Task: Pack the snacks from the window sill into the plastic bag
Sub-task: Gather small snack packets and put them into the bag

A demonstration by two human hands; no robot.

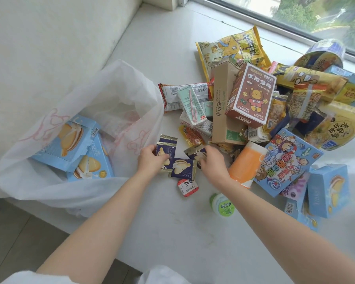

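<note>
Fingers of left hand [152, 158] pinch a purple packet [164, 154]; right hand [212, 160] apparently grips another packet [196, 153].

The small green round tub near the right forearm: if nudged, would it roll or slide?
The small green round tub lies tilted on the sill, so it would probably roll in a curve. It looks light and rigid, likely easy to pinch.
</note>
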